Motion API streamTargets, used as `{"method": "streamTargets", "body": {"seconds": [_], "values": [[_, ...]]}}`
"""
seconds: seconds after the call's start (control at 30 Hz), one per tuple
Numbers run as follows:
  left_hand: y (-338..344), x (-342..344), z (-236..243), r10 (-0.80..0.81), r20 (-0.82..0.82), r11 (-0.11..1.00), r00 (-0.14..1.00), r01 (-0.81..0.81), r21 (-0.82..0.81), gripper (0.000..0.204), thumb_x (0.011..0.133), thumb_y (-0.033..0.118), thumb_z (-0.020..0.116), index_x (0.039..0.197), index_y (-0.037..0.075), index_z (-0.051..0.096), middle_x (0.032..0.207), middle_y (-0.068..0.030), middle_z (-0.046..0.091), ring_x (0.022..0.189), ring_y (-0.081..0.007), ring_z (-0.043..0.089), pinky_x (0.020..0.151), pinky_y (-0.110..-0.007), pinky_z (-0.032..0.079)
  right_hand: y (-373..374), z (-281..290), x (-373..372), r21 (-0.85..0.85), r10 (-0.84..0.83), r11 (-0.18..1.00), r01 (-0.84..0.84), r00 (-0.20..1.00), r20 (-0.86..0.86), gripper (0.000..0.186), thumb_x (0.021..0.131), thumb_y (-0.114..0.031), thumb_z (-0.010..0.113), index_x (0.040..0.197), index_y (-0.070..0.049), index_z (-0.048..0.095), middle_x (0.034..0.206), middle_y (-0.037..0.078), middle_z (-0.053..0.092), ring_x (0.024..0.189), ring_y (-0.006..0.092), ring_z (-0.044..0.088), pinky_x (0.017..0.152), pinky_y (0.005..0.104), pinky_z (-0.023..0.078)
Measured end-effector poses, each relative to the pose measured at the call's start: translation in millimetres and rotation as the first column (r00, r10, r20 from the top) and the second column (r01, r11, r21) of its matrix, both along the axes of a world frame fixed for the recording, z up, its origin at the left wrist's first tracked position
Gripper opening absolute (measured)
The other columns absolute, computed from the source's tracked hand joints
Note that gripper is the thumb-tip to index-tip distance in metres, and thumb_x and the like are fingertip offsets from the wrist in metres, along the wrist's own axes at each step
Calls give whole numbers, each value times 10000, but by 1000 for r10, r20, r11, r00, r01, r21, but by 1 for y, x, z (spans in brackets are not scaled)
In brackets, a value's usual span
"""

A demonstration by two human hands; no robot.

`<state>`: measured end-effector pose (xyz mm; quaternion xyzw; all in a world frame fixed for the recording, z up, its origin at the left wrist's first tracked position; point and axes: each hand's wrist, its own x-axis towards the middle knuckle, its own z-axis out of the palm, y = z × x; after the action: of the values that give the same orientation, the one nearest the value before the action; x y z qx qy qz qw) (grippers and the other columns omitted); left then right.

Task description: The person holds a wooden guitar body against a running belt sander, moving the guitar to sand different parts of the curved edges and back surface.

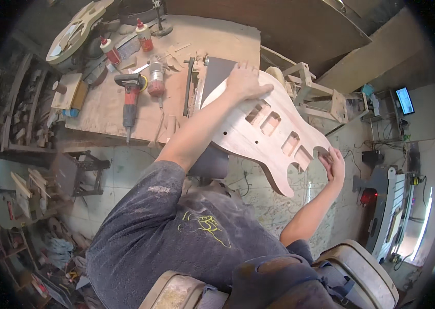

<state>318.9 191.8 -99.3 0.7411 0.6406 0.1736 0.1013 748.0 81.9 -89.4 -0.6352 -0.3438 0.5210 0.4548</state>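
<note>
left hand (246, 82) flat, right hand (333, 164) curled

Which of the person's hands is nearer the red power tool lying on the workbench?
Left. The left hand presses flat on the upper end of the unfinished wooden guitar body, just right of the red power tool. The right hand grips the body's far lower edge, well away.
</note>
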Motion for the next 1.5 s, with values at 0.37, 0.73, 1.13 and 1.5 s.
{"method": "streamTargets", "body": {"seconds": [0.37,0.73,1.13,1.5], "values": [[-14,-18,-6,33,6,998,999,-33,62,906,870,706,494,1380,-41,532,1480,-242,477,1451,-370,358,1193,-468,279,3,16,-30,-9,3,1000,-3,999,39,324,945,-212,691,1157,13,593,1063,123,625,923,258,669,797,342,620],[-58,-129,11,254,17,946,967,-244,-214,1085,772,806,556,1445,-38,454,1417,-292,528,1319,-420,519,1120,-472,389,76,-25,-130,106,77,986,-132,908,413,427,861,-398,732,1031,-6,724,882,127,705,856,193,679,697,305,538],[-144,-278,12,371,388,885,844,-195,-422,861,857,580,676,1488,37,458,1330,-217,617,1100,-266,660,934,-371,514,136,-32,-308,222,-18,942,-252,622,783,539,784,-511,677,1121,-97,752,1088,160,739,1063,318,687,940,394,512],[-192,-360,4,566,762,823,313,-165,-543,567,996,457,582,1366,28,578,1118,-130,688,824,-170,714,635,-268,580,109,-14,-402,332,56,936,-119,980,193,160,905,-135,644,1020,-29,678,723,116,687,581,207,665,534,360,546]]}}
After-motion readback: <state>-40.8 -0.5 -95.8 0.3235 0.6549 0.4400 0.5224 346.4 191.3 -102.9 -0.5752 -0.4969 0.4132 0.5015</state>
